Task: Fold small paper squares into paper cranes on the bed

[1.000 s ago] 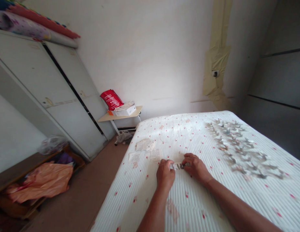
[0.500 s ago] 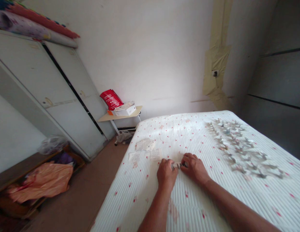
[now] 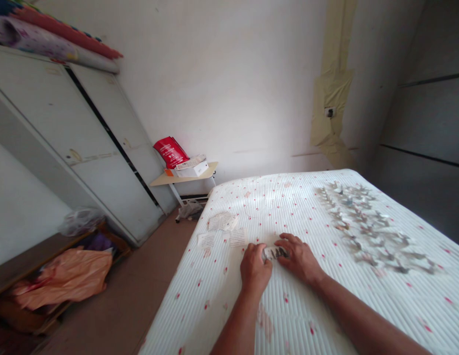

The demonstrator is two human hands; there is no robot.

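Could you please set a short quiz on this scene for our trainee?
1. What small item lies between the left hand and the right hand?
2. True or false: the glossy red bag stands on the pale wooden side table.
3. On which side of the hands do the many small grey-white folded paper shapes lie on the white ribbed mattress: A left, or B right?

Key: 1. A small white paper strip with dark marks. 2. True. 3. B.

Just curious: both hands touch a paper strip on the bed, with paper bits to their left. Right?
No: the paper bits lie right of the left hand and right hand, in the head view. The paper strip on the bed is as you said.
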